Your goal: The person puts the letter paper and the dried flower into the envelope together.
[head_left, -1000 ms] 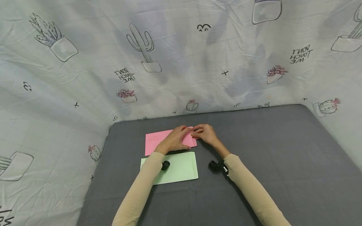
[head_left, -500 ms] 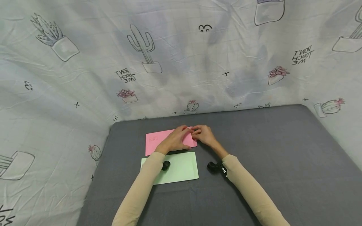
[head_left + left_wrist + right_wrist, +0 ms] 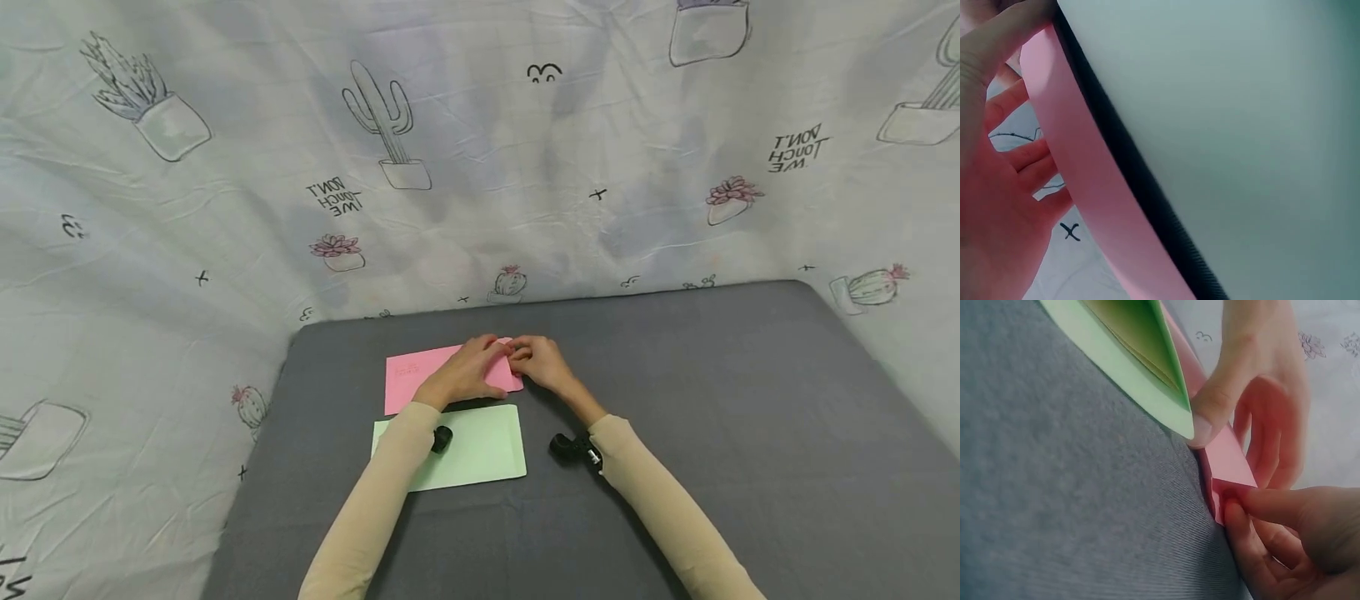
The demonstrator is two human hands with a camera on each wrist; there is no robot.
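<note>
A pink envelope (image 3: 420, 373) lies near the table's back edge, its mouth toward the right. My left hand (image 3: 467, 372) grips it across its width near the mouth, with thumb at the near edge and fingers at the far edge. The right wrist view shows the mouth of the pink envelope (image 3: 1227, 459) held apart. There my right hand (image 3: 1310, 540) has its thumb and a finger curled together, their tips inside the opening. Whatever lies between those tips is hidden. Nearer to me, a pale green envelope (image 3: 480, 446) lies partly under my left forearm.
The dark grey table (image 3: 690, 400) stretches far to the right. A white printed cloth (image 3: 480, 167) hangs behind and to the left. In the right wrist view the green envelope (image 3: 1129, 378) gapes beside my left thumb. Black wrist cameras (image 3: 567, 448) stick out under the sleeves.
A small yellow-orange thing at my right fingertips, visible one second ago, is out of sight now. My right fingers have shifted slightly at the pink envelope's mouth. My left hand keeps its place.
</note>
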